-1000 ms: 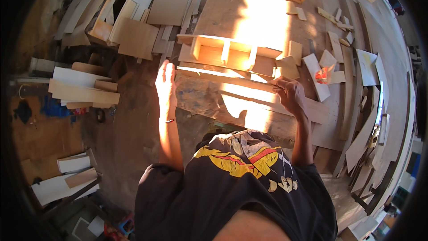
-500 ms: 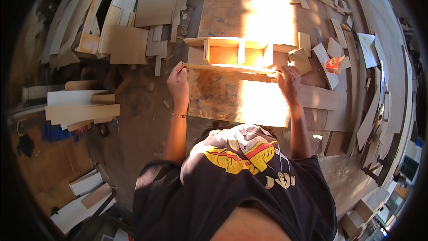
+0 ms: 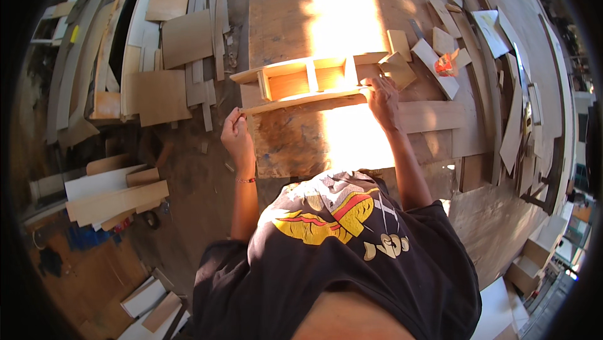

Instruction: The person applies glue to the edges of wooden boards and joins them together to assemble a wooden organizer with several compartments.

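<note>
Light-brown rectangular wooden compartment frame (image 3: 311, 77) is at twelve o'clock from the person's printed black shirt (image 3: 333, 264), over the brown wooden bench (image 3: 286, 142). The bare left hand (image 3: 238, 136) pinches its near board (image 3: 301, 99) at the eight-o'clock corner; the bare right hand (image 3: 382, 98) pinches that board's three-o'clock end.

Cream letter-like shapes I pick up on the dark T-shirt (image 3: 282, 277), there, below the right hand (image 3: 383, 98) and between the forearms, part of a cartoonish print, and I can't make a clear word of them. Over to the red-orange packet (image 3: 446, 64), right of that same hand: any print there is too small for me.
</note>
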`<state>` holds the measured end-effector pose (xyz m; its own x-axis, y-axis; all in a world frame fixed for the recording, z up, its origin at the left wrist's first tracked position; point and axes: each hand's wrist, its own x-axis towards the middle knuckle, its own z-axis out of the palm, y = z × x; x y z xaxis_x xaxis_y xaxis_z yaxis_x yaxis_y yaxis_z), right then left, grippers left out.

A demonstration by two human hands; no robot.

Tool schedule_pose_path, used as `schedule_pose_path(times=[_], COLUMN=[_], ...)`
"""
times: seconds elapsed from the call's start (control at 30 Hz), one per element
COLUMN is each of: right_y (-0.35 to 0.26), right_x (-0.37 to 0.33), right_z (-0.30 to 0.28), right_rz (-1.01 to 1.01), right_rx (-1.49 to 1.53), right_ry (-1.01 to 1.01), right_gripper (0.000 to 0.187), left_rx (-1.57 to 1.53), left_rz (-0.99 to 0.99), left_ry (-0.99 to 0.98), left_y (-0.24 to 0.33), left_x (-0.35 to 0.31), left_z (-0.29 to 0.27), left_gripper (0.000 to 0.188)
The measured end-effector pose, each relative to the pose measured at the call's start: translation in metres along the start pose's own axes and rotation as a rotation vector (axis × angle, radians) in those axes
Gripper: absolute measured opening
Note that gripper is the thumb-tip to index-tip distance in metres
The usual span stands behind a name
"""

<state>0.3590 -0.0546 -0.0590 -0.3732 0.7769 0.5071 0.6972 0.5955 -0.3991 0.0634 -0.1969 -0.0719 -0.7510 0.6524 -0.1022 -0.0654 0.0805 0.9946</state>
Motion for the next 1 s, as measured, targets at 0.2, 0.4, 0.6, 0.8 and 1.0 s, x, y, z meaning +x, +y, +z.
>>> schedule_pose_path(times=[0.2,0.4,0.6,0.8,1.0], right_y=[-0.004,0.010,0.002,0.003,0.021], right_x=[-0.003,-0.028,-0.031,-0.039,-0.053], right_z=[-0.013,0.001,0.000,-0.010,-0.037], right_rz=[0.125,0.511,0.569,0.605,0.661], right_rx=[-0.120,0.071,0.099,0.151,0.172], right_ry=[0.063,0.146,0.129,0.131,0.113], right_gripper=[0.037,0.046,0.044,0.049,0.050], left_rx=[-0.011,-0.045,0.022,-0.011,-0.022], left_rz=[-0.001,-0.012,-0.027,-0.039,-0.038], left_ry=[-0.014,-0.054,-0.063,-0.058,-0.127], left_y=[-0.012,-0.018,-0.008,-0.001,-0.006], left_x=[0.002,0.004,-0.003,-0.016,-0.030], left_z=[-0.005,-0.003,-0.009,-0.009,-0.006], left_gripper=[0.030,0.034,0.033,0.030,0.027])
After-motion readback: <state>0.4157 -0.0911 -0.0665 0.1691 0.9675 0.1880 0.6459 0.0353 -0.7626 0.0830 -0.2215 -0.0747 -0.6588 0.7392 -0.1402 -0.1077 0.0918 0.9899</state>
